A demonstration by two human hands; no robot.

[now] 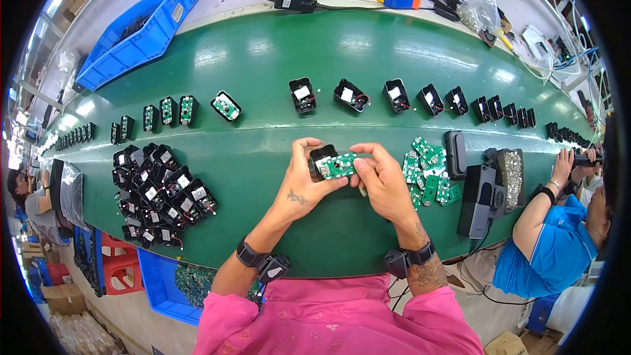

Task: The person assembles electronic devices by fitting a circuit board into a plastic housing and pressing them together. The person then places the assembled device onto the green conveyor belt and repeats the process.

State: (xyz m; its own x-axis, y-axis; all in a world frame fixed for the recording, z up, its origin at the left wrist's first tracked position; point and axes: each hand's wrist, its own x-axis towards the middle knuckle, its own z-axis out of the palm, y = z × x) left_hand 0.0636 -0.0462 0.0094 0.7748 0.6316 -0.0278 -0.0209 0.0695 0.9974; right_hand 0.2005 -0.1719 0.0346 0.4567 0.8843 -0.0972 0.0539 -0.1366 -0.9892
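Over the middle of the green bench, my left hand (297, 183) is closed round a small black plastic housing (320, 155). A green circuit board (338, 166) lies tilted across the housing's near right side, pinched at its right end by the thumb and fingers of my right hand (383, 183). Whether the board is seated in the housing cannot be made out. Just right of that hand is a loose pile of green circuit boards (430, 161). A heap of black housings (158, 194) with white parts inside sits to the left.
A row of black housings (303, 94) crosses the bench; those at left hold boards (227, 107). A blue bin (141, 33) stands far left. Black devices (478, 200) and a tray of small metal parts (511, 177) lie right, near a co-worker in blue (549, 240).
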